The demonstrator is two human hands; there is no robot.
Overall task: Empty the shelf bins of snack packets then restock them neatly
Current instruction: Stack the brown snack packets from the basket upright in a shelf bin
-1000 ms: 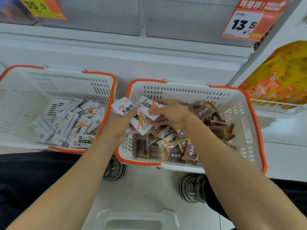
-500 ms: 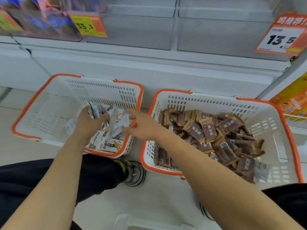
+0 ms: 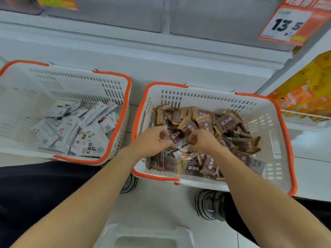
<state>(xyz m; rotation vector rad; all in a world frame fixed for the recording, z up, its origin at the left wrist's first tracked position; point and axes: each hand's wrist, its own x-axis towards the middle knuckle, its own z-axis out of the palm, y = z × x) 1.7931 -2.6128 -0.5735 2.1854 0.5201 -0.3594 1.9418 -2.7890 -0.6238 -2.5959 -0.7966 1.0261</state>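
Note:
Two white baskets with orange rims stand on the floor below the shelf. The left basket (image 3: pixel 114 81) holds several white snack packets (image 3: pixel 75 129). The right basket (image 3: pixel 265 111) is piled with brown packets (image 3: pixel 225 122), and a few white packets (image 3: pixel 186 154) are mixed in near its front. Both my hands are down in the right basket. The curled fingers of my left hand (image 3: pixel 152 140) sit at the edge of a brown packet (image 3: pixel 176 136). My right hand (image 3: pixel 203 141) curls onto the same spot from the other side. What lies under the fingers is hidden.
Clear shelf bins (image 3: pixel 215 18) stand above, with an orange price tag (image 3: pixel 286 24) reading 13.5. Yellow and orange packs (image 3: pixel 308 97) fill the shelf at the right. A white plastic stool or box (image 3: pixel 148 235) sits by my shoes (image 3: pixel 209 204).
My hands carried white packets from the right basket over to the left basket and let them go. Both hands have now come back into the right basket's pile.

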